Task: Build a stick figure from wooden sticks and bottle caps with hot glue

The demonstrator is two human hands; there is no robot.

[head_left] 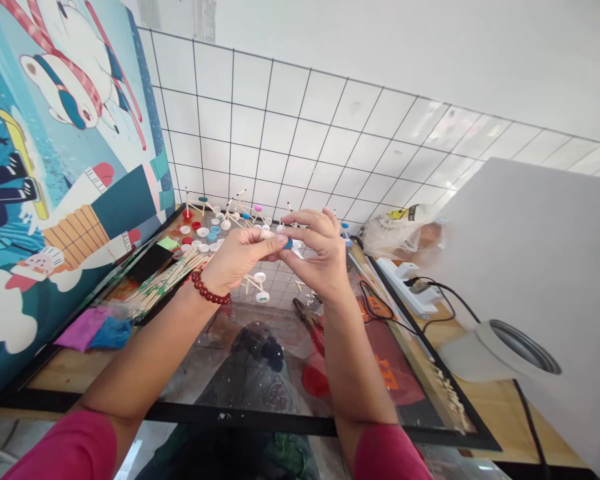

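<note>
My left hand (243, 253) is closed, with thumb and forefinger pinching a small blue piece (289, 244); fingers hide most of it, so I cannot tell whether it is a cap or clay. From the other side, my right hand (320, 257) closes thumb and fingertips around the same piece, its upper fingers arched. Below the hands, a stick frame with white bottle caps (263, 297) rests on the glass tabletop. Pliers (310, 323) with red handles lie just below my right hand, partly behind the forearm.
Loose caps (203, 232) and stick-and-cap builds (230, 210) stand at the back. Wooden sticks (167, 283), a purple packet (85, 328) and a blue packet (111, 333) lie left. A power strip (407, 287), a grey-white round container (497, 350) and a plastic bag (405, 233) are right.
</note>
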